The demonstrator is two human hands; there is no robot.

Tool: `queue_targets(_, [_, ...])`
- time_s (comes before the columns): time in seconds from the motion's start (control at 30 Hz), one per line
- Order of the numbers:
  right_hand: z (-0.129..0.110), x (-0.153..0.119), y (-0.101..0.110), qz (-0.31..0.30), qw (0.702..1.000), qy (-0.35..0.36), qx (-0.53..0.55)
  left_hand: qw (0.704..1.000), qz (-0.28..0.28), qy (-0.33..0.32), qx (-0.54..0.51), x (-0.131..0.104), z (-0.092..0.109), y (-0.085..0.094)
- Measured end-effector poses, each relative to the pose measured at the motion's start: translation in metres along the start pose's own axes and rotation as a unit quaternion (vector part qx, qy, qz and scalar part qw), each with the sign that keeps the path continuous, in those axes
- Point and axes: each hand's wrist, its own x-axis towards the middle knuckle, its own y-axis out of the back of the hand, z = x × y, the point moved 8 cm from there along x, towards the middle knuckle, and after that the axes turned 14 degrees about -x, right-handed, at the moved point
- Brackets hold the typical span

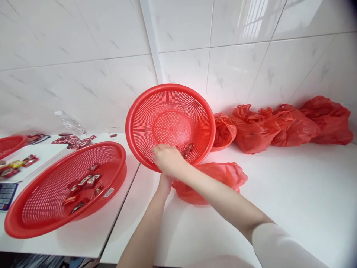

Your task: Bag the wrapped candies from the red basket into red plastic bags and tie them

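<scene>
Red basket: center, tilted open, small red packets in its lower right | right hand: over basket's lower edge, fingers curled, grasp unclear | left hand: just below, fingers hidden, state unclear | red bag: beneath basket | larger basket with wrapped sweets: lower left | tied red bags: right, by wall

The right hand is curling its fingers just above the left hand, the forearms converging, wrists nearly crossing.
</scene>
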Motion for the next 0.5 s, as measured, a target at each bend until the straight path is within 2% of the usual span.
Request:
queue_targets(0.1, [0.040,0.002,-0.028,0.002,0.998,-0.053,-0.024,0.997,-0.059,0.034,-0.027,-0.002,-0.010,-0.012])
queue_targets(0.27, [0.061,0.000,-0.057,-0.002,0.997,-0.072,-0.032,0.990,-0.113,0.068,-0.045,-0.007,-0.023,-0.018])
queue_targets(0.4, [0.067,-0.002,-0.057,0.001,0.999,-0.048,0.009,0.986,-0.123,0.090,-0.067,-0.009,-0.027,-0.022])
queue_targets(0.47, [0.068,-0.005,-0.045,0.049,0.993,-0.023,0.108,0.986,-0.115,0.087,-0.082,-0.008,-0.025,-0.020])
queue_targets(0.5, [0.070,-0.008,-0.037,0.081,0.980,-0.013,0.181,0.987,-0.110,0.085,-0.086,-0.007,-0.024,-0.019])
